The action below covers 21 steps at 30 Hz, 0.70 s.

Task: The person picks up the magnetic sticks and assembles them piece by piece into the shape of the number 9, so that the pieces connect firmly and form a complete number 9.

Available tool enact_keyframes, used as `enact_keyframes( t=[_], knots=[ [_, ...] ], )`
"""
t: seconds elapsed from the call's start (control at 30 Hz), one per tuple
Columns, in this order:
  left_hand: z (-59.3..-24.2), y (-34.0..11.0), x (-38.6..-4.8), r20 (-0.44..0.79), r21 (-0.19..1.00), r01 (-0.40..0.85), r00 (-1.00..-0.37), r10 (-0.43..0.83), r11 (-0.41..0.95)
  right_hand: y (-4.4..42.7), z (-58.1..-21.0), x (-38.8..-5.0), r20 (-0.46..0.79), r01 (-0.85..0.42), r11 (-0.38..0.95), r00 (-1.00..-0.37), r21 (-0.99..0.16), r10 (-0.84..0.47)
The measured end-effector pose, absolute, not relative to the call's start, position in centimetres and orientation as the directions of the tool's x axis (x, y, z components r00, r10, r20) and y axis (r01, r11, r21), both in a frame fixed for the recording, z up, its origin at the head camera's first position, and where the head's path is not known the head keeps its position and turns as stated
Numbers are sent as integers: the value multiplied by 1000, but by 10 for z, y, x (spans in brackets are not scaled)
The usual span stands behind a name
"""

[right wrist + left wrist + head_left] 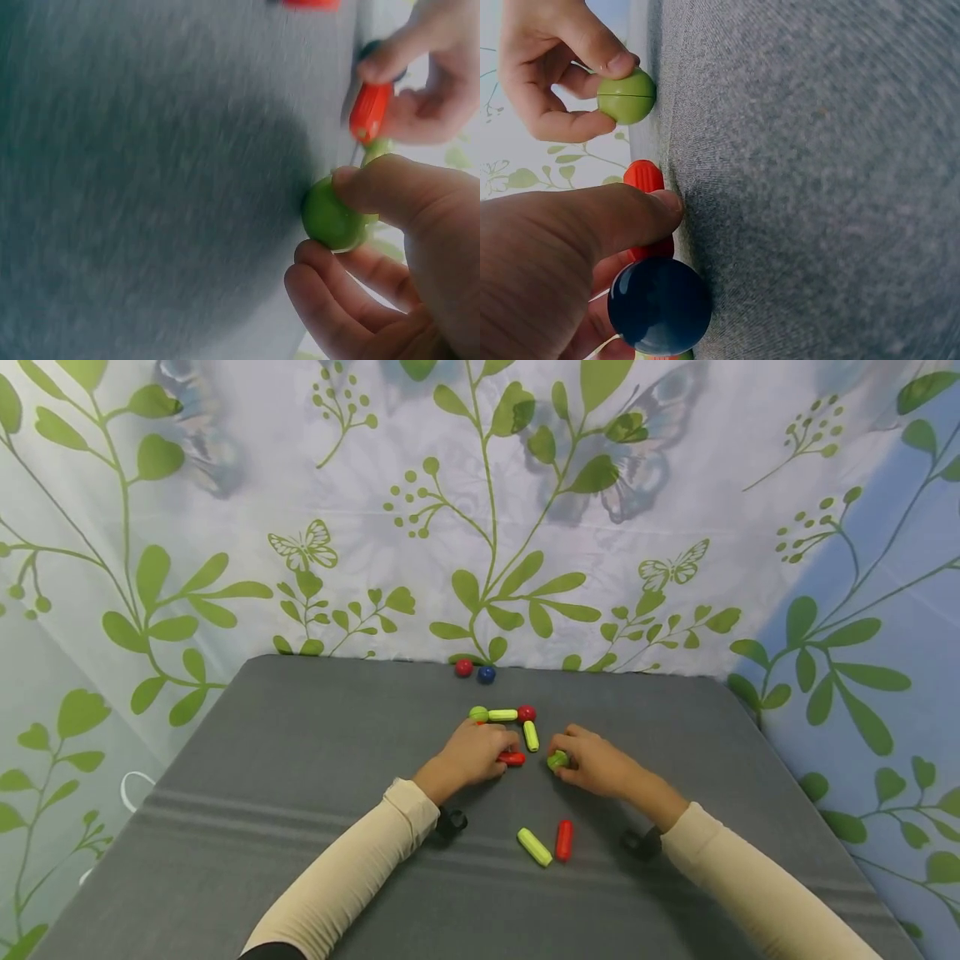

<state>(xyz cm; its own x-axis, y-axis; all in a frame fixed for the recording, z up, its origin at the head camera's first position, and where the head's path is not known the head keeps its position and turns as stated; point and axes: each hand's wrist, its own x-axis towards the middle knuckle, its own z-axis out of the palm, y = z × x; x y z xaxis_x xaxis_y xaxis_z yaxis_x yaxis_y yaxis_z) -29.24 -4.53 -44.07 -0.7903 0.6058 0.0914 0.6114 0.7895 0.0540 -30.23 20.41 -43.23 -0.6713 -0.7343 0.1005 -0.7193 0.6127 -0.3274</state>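
My left hand (472, 753) pinches a red ridged stick (512, 759) between thumb and fingers, low over the grey surface. A dark blue ball (660, 306) sits against the stick's near end in the left wrist view; the hand hides it in the head view. To the right, my right hand (596, 763) holds a green ball (331, 216) by thumb and fingertips. Just beyond the hands, a yellow-green stick (502, 715) lies between another green ball (478, 714) and a red ball (527, 714). A second yellow-green stick (531, 736) runs from the red ball toward me.
Nearer me lie a loose yellow-green stick (534, 847) and a loose red stick (564, 841). A red ball (463, 667) and a blue ball (486, 674) rest by the far edge of the grey table (337, 718). Behind it hangs a leaf-patterned curtain (390, 568).
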Motion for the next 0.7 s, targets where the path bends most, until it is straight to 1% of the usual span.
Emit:
enact_keyframes(
  t=[0.2, 0.37, 0.47, 0.6, 0.7],
  knots=[
    [-438, -46, -293, 105, 50, 614, -787, 608, 787, 189, -432, -299, 116, -748, 581, -640, -321, -759],
    [-442, -47, -294, 118, 54, 628, -776, 620, 776, 179, -431, -298, 110, -741, 585, -646, -331, -756],
    [-443, -47, -293, 125, 58, 633, -772, 624, 772, 173, -431, -298, 117, -749, 577, -637, -326, -762],
    [-444, -47, -292, 130, 75, 632, -774, 620, 772, 170, -432, -300, 125, -752, 572, -634, -326, -763],
    [-442, -47, -292, 129, 82, 623, -780, 612, 778, 169, -429, -301, 107, -743, 577, -640, -340, -761]
  ],
)
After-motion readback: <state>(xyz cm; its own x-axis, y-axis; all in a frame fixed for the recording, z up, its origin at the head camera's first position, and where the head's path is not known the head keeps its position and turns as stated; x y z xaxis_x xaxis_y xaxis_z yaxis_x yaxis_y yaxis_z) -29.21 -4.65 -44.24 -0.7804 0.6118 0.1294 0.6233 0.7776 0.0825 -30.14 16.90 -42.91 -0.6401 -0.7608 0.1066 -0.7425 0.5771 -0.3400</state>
